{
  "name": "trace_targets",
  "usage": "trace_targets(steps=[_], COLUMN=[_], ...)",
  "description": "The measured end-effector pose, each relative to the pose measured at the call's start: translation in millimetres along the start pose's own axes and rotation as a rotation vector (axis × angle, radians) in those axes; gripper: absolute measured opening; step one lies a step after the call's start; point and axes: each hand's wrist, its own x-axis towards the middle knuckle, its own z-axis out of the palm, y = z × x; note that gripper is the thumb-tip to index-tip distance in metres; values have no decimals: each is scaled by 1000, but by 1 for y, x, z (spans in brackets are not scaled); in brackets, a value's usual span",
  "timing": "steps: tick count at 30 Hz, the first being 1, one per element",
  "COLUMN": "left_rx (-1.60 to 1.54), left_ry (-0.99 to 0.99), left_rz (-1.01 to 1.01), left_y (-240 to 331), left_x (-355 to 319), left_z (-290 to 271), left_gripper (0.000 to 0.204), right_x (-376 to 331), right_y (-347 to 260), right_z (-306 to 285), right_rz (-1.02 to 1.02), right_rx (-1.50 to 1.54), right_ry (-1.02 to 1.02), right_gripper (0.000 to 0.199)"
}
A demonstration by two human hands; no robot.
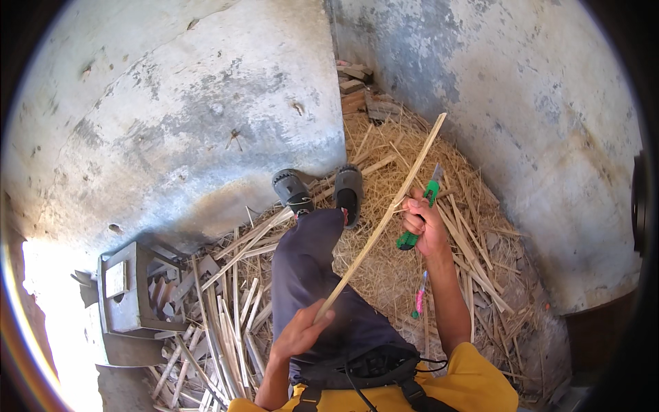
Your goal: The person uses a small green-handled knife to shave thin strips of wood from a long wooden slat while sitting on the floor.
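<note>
Gripping the lower end of a pale wooden strip [371, 239], the left hand [302, 334] has its thumb lying along the wood. The right hand [427, 220] is curled round a green utility knife [431, 191] just to the right of the strip's middle, blade out and pointing the same way as the strip's upper end. Its fingertips come up against the strip; whether they pinch it too, I cannot tell. The strip itself slants from the left hand up and to the right, above the floor.

Under the strip lies a thick spread of straw-coloured shavings [384, 288]. To the right of the strip, below the knife, is a slim pink-and-green object [419, 301], with loose slats [473, 254] beside it. Left of the strip are the person's dark trousers [302, 275] and grey shoes [293, 189], and past these a heap of cut strips [230, 323] and a weathered box-like frame [127, 288]. Beyond the strip's upper end, bricks [353, 103] are stacked in the corner, between stained, peeling walls [240, 82].
</note>
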Motion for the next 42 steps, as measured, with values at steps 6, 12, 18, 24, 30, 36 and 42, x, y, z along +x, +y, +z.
trace_targets(steps=[6, 12, 18, 24, 30, 36, 42], left_rx=[-167, -332, -488, -765, -786, -726, -745], left_ry=[-64, -173, 66, 163, 19, -87, -138], left_rz=[51, 44, -246, -124, -71, -41, -24], left_y=[-8, -5, -66, -64, -44, -17, -7], left_x=[2, -2, -25, -38, -37, -29, -19], left_z=[1, -7, -27, -42, -46, -34, -21], left_gripper=[44, 51, 57, 51, 52, 57, 65], right_x=[-1, -9, -11, -17, -22, -29, -38], right_y=[-5, -5, -85, -70, -17, -5, -6], right_z=[-2, -2, -27, -29, -2, 40, 87], right_rz=[-7, -37, -348, -104, 243, -70, -401], right_rx=[121, 255, 545, -974, -1868, -1359, -1364], right_ry=[-115, -180, -289, -136, -72, -67, -163], right_gripper=[30, 29, 7, 39, 68, 52, 32])
